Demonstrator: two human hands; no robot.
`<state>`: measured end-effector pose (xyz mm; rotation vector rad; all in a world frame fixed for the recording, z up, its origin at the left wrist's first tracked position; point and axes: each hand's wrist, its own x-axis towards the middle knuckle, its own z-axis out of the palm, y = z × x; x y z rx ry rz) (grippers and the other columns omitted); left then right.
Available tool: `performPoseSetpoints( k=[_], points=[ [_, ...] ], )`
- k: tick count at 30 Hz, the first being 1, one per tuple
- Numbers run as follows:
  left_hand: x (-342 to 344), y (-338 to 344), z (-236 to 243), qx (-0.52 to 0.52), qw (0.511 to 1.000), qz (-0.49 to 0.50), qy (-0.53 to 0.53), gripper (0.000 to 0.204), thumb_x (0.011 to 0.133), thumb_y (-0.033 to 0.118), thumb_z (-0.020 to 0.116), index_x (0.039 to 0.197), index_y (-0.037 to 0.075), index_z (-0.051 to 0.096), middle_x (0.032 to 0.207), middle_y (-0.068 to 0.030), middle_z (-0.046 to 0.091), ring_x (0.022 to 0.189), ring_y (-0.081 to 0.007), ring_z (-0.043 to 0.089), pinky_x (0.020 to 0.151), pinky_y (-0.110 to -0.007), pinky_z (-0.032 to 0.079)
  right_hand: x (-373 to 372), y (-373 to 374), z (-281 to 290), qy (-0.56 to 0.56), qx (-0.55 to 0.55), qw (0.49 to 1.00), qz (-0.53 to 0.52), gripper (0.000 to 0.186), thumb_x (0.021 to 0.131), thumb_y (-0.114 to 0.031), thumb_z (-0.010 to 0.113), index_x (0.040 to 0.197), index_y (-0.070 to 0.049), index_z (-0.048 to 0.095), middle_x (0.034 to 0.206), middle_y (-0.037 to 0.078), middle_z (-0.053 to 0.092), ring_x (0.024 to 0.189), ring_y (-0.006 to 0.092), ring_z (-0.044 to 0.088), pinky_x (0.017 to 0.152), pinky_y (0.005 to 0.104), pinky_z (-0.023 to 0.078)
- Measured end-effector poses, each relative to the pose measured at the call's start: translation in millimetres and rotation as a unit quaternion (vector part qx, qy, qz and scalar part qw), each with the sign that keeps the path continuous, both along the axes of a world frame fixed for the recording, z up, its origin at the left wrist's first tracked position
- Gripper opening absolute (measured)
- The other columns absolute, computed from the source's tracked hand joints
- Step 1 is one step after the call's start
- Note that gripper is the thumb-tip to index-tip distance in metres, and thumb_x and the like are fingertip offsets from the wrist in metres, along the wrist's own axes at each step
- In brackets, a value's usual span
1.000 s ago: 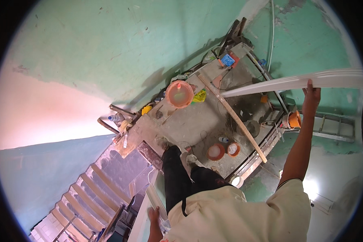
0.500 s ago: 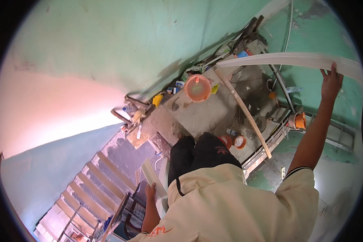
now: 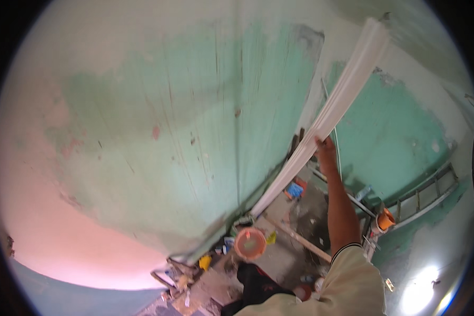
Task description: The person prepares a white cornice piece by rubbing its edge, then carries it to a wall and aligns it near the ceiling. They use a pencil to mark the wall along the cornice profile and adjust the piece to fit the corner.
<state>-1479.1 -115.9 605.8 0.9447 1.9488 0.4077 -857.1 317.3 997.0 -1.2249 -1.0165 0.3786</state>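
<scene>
Pinching the edge of a long white strip (image 3: 338,105), the right hand (image 3: 325,150) is raised in front of a patchy green wall (image 3: 195,131) in the head view, the only view here. One digit shows on the strip's near face; the others are partly hidden, so how tightly they press is hard to tell. The strip slants from high on the right to a low end near the foot of the wall, close to a round basin (image 3: 250,244) and a wooden plank (image 3: 300,239); whether that end rests on anything is unclear. The left hand is out of view, so its fingers cannot be told.

The strip looks light for its length, ridged along its face and thin enough to flex or snap if all the weight hangs from one point. Its smooth face may slip under dusty fingers. A hold near the middle, thumb on the face and fingers behind, should balance it best, with a second hold nearer an end to curb sway. A ladder (image 3: 426,197) lies off to the right.
</scene>
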Motion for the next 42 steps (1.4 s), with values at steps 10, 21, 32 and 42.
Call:
performPoseSetpoints(
  k=[10, 21, 32, 42],
  points=[
    [110.4, 258.8, 102.1, 0.169, 0.976, -0.116, -0.076, 0.049, 0.095, 0.03, 0.068, 0.126, -0.007, 0.063, 0.114, -0.0288, 0.068, 0.104, -0.0422, 0.066, 0.09, -0.05, 0.051, -41.2, 147.1, -31.8, -0.077, -0.049, 0.993, 0.074, 0.025, 0.103, -0.027, 0.068, 0.115, -0.005, 0.065, 0.076, -0.004, 0.052, 0.063, 0.0065, 0.045, 0.054, 0.0281, 0.04],
    [192.1, 327.0, 138.0, 0.171, 0.961, -0.173, -0.13, 0.047, 0.094, 0.031, 0.067, 0.122, -0.007, 0.064, 0.113, -0.0298, 0.068, 0.103, -0.0442, 0.065, 0.09, -0.052, 0.051, -69.2, 205.3, 77.0, -0.098, -0.13, 0.959, 0.231, 0.032, 0.103, -0.031, 0.065, 0.125, -0.008, 0.064, 0.094, -0.001, 0.061, 0.083, 0.0101, 0.055, 0.071, 0.0311, 0.051],
    [158.2, 337.2, 130.1, 0.144, 0.976, -0.13, -0.099, 0.046, 0.094, 0.031, 0.067, 0.119, -0.007, 0.065, 0.111, -0.0308, 0.068, 0.103, -0.0462, 0.065, 0.089, -0.054, 0.05, -73.8, 256.2, 95.8, -0.038, -0.169, 0.943, 0.283, 0.048, 0.101, -0.033, 0.067, 0.142, -0.01, 0.057, 0.124, 0.006, 0.063, 0.113, 0.0209, 0.058, 0.094, 0.0471, 0.049],
    [74.4, 241.3, 76.8, 0.046, 0.998, -0.028, -0.029, 0.045, 0.094, 0.032, 0.067, 0.116, -0.007, 0.066, 0.11, -0.0317, 0.068, 0.102, -0.0481, 0.064, 0.089, -0.056, 0.05, -66.7, 296.1, 57.5, -0.017, -0.211, 0.917, 0.338, 0.054, 0.103, -0.032, 0.067, 0.149, -0.011, 0.05, 0.141, 0.006, 0.059, 0.128, 0.0229, 0.054, 0.107, 0.0521, 0.045]
  ],
)
